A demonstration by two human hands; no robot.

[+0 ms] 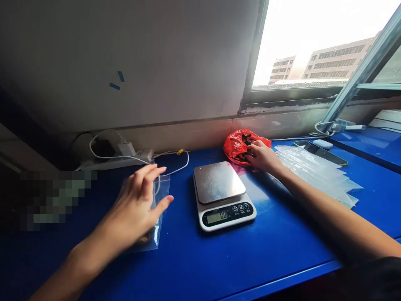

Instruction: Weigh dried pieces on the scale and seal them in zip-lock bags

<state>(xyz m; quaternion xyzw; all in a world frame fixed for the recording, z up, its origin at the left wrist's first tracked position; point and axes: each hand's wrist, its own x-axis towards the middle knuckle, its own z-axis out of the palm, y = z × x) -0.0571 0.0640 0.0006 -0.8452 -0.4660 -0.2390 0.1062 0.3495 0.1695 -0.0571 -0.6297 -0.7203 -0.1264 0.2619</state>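
Observation:
My left hand (134,209) hovers with thumb and fingers apart, holding nothing. Partly hidden beneath it, a clear plastic bag (161,217) with something brown inside lies on the blue table. My right hand (260,154) reaches into an open red plastic bag (234,144) of dark, dried-looking pieces (240,157). Its fingers are bent down among the pieces, and their tips are hidden. Between both hands stands a white kitchen scale (228,221) with a bare steel plate (219,182). Its display (217,216) reads 0.0.
Flat clear plastic bags (316,173) are fanned out under my right forearm. A phone (319,152) and a white rounded case (322,144) lie behind them. Along the wall runs a power strip (115,161) with a plugged-in charger (126,149) and white cable (188,161).

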